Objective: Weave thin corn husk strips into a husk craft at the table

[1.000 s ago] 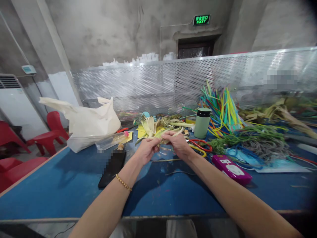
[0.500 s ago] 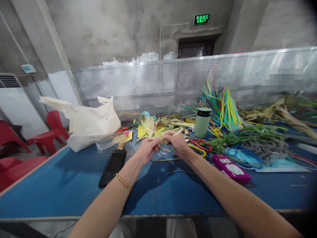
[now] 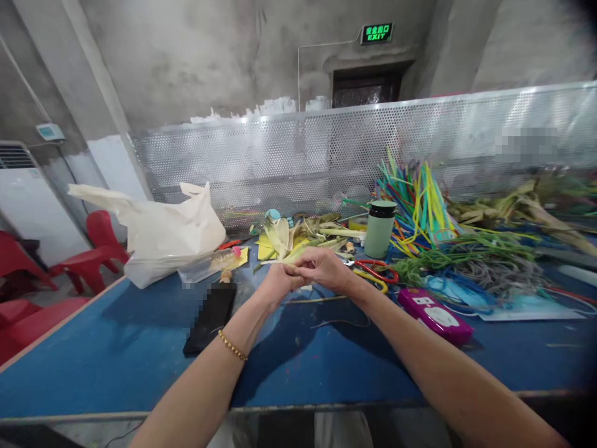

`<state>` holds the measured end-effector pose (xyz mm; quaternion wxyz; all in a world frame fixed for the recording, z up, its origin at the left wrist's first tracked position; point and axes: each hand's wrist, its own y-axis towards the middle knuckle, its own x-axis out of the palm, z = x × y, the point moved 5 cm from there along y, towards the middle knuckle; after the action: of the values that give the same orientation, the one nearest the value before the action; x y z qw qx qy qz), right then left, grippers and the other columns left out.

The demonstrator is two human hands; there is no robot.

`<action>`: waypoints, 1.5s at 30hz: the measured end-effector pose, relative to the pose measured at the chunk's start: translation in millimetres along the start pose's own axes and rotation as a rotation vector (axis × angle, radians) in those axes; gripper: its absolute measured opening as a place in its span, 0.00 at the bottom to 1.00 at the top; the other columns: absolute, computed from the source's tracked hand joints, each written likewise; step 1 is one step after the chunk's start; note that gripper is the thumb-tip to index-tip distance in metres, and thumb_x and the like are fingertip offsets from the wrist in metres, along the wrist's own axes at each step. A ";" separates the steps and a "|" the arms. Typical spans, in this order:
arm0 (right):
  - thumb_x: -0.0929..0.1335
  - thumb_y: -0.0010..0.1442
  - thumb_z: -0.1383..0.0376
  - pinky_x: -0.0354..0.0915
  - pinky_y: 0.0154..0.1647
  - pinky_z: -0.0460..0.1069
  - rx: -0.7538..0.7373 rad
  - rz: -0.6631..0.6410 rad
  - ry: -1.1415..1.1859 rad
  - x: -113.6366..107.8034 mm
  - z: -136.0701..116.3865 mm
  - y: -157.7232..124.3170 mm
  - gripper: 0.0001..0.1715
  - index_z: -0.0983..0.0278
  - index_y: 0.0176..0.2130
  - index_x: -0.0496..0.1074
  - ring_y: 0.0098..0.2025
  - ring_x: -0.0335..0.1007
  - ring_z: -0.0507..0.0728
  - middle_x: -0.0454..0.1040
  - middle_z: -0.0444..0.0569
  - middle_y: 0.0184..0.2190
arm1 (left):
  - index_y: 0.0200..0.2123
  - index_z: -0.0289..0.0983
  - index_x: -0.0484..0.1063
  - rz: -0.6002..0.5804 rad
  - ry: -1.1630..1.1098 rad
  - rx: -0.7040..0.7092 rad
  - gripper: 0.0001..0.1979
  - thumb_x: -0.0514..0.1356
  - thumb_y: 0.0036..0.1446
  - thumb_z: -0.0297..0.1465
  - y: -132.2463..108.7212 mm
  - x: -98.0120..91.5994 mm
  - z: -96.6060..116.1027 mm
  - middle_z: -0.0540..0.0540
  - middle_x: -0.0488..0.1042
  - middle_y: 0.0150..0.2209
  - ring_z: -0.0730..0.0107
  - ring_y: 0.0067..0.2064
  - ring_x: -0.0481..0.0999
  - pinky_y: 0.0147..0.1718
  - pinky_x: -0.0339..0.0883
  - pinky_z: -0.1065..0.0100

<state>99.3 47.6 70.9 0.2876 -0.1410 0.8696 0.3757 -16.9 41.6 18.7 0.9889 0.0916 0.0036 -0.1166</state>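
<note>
Over the middle of the blue table my left hand (image 3: 278, 285) and my right hand (image 3: 325, 269) meet, fingers pinched together. Between them they hold a pale corn husk strip (image 3: 275, 262), mostly covered by the fingers. Just behind lie loose corn husks (image 3: 282, 238) on yellow paper (image 3: 265, 247). Scissors with red handles (image 3: 380, 272) rest to the right of my right hand, close to a yellow-handled tool (image 3: 377, 282). A thin straw-coloured stalk (image 3: 319, 300) lies on the table below my hands.
On the left stand a white plastic bag (image 3: 172, 227) and a black phone-like slab (image 3: 214, 317). To the right are a green tumbler (image 3: 380, 231), colourful strips (image 3: 422, 205), tangled cords (image 3: 504, 267) and a purple pack (image 3: 436, 317). A perforated metal screen (image 3: 261, 162) runs behind.
My hands have drawn together, the right moving left until its fingers touch the left. The husk strip, stretched between them before, is now mostly hidden.
</note>
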 end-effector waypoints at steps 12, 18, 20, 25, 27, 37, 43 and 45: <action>0.73 0.49 0.56 0.58 0.23 0.45 0.262 -0.053 0.444 -7.1 13.0 0.5 0.17 0.68 0.26 0.72 0.21 0.62 0.49 0.70 0.43 0.19 | 0.19 0.33 0.69 -0.155 -0.006 0.071 0.14 0.65 0.47 0.36 -3.0 1.7 11.4 0.53 0.60 0.19 0.78 0.23 0.55 0.25 0.44 0.69; 0.73 0.49 0.57 0.57 0.20 0.44 0.283 0.034 0.461 0.5 21.2 -0.5 0.15 0.67 0.26 0.72 0.19 0.60 0.47 0.69 0.42 0.17 | 0.18 0.33 0.69 -0.140 -0.023 0.030 0.13 0.65 0.46 0.35 -3.0 3.1 9.2 0.51 0.62 0.19 0.78 0.22 0.56 0.25 0.44 0.68; 0.73 0.50 0.57 0.58 0.19 0.44 0.287 0.031 0.503 2.7 23.6 -1.2 0.16 0.67 0.27 0.71 0.18 0.61 0.48 0.69 0.42 0.17 | 0.18 0.33 0.69 -0.144 -0.021 0.024 0.13 0.65 0.46 0.35 -3.9 4.0 9.7 0.51 0.63 0.19 0.78 0.22 0.56 0.25 0.44 0.68; 0.73 0.49 0.56 0.58 0.17 0.43 0.292 0.037 0.523 3.8 25.9 -2.4 0.17 0.67 0.27 0.71 0.17 0.60 0.47 0.69 0.42 0.17 | 0.16 0.33 0.69 -0.156 -0.024 0.011 0.13 0.65 0.45 0.35 -6.3 6.3 11.1 0.52 0.61 0.17 0.78 0.22 0.56 0.25 0.44 0.68; 0.73 0.49 0.55 0.58 0.17 0.43 0.300 0.037 0.517 4.1 24.3 -2.6 0.17 0.67 0.26 0.70 0.17 0.60 0.47 0.69 0.42 0.17 | 0.16 0.33 0.69 -0.153 -0.026 0.005 0.13 0.66 0.44 0.34 -6.5 6.5 10.9 0.52 0.61 0.17 0.78 0.22 0.56 0.25 0.44 0.68; 0.72 0.52 0.52 0.58 0.22 0.44 0.299 -0.075 0.509 -0.5 16.6 -1.6 0.20 0.68 0.30 0.73 0.22 0.62 0.48 0.71 0.44 0.21 | 0.20 0.32 0.72 -0.124 -0.298 -0.064 0.15 0.71 0.41 0.36 -3.9 6.8 6.6 0.50 0.64 0.20 0.80 0.22 0.59 0.23 0.48 0.70; 0.70 0.53 0.51 0.57 0.26 0.45 0.248 -0.202 0.329 -10.9 16.3 -4.6 0.22 0.69 0.26 0.74 0.24 0.61 0.49 0.70 0.46 0.21 | 0.20 0.31 0.73 0.024 -0.325 -0.043 0.12 0.70 0.38 0.33 3.5 -6.2 5.1 0.51 0.65 0.19 0.80 0.21 0.60 0.21 0.50 0.71; 0.73 0.50 0.54 0.57 0.26 0.45 0.252 -0.184 0.304 -12.7 17.9 -4.8 0.19 0.69 0.28 0.74 0.24 0.61 0.49 0.70 0.45 0.22 | 0.19 0.32 0.71 0.030 -0.294 -0.046 0.12 0.70 0.38 0.33 4.2 -7.2 4.2 0.52 0.63 0.18 0.81 0.20 0.59 0.21 0.49 0.71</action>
<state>118.7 57.9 66.0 0.2017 -0.2379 0.9265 0.2103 -23.0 46.5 23.7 0.9823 0.0509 -0.1398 -0.1137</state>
